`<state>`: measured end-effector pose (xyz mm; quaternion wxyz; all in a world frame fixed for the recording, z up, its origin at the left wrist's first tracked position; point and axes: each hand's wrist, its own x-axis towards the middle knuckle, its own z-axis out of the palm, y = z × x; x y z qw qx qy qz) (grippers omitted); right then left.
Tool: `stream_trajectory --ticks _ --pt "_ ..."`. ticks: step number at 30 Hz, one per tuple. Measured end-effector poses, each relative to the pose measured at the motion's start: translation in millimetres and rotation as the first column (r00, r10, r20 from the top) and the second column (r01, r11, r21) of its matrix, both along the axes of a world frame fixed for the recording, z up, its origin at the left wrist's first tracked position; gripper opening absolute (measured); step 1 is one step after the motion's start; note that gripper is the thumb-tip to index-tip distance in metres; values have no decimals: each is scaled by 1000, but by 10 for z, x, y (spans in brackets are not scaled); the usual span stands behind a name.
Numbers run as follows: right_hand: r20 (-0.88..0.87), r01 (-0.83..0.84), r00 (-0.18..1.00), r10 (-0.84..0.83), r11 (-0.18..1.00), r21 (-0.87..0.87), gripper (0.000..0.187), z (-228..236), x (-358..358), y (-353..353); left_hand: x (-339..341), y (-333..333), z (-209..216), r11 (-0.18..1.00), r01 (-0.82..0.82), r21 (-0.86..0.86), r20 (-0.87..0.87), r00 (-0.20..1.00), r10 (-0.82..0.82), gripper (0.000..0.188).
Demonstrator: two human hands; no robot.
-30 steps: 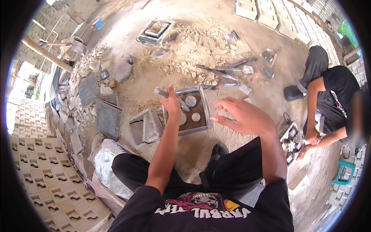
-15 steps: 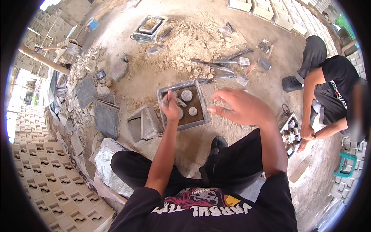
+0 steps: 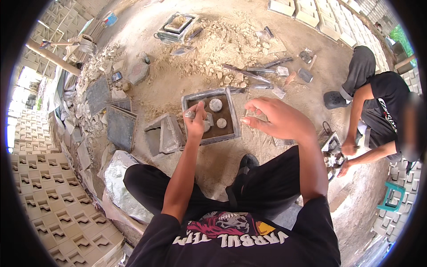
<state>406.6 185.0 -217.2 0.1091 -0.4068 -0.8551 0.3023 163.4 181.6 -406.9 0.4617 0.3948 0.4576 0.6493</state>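
A square metal mould frame point(image 3: 211, 142) lies on the ground in front of me, with brown packed material inside. Pale round pieces point(image 3: 216, 105) stand up from that filling. Over the mould's left side, my left hand point(image 3: 195, 121) is closed, and a rounded grey end point(image 3: 190, 114) shows beside its fingers; the rest of what it grips is hidden. My right hand point(image 3: 281, 119) hovers just right of the mould, its bent fingers apart from the thumb, holding nothing.
Left of the mould lie hollow block-like pieces point(image 3: 171, 135) and a dark flat plate point(image 3: 121, 129). Beyond it are crumbly pale material point(image 3: 218, 49), dark bars point(image 3: 247, 73) and a mallet point(image 3: 279, 71). At right, a co-worker's hands point(image 3: 349, 151) work at another mould point(image 3: 332, 147).
My left hand has shifted slightly within the mould area, and more of the filling is covered by it. The right hand stays nearly in place. The co-worker's hands have moved a little apart.
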Motion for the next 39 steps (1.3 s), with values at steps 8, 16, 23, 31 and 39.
stream_trajectory --ticks 8,16,23,31,39 --pt "-8 -17 1000 17 999 -38 43 51 -65 48 -86 -23 -207 1000 -5 -6 165 986 6 41" --pt "1 -15 1000 15 999 -37 44 108 -100 -4 -152 22 -234 991 132 14 61 989 -133 41" --pt "-6 -4 1000 4 998 -68 47 62 -40 -12 -36 158 101 941 338 -16 -73 938 -338 41" --pt "-72 -14 997 12 999 -28 45 -19 8 68 153 364 -35 940 314 -136 -81 942 -326 43" --pt "-72 6 997 -8 999 -36 45 -30 30 60 181 468 -104 857 479 -191 -2 873 -488 44"
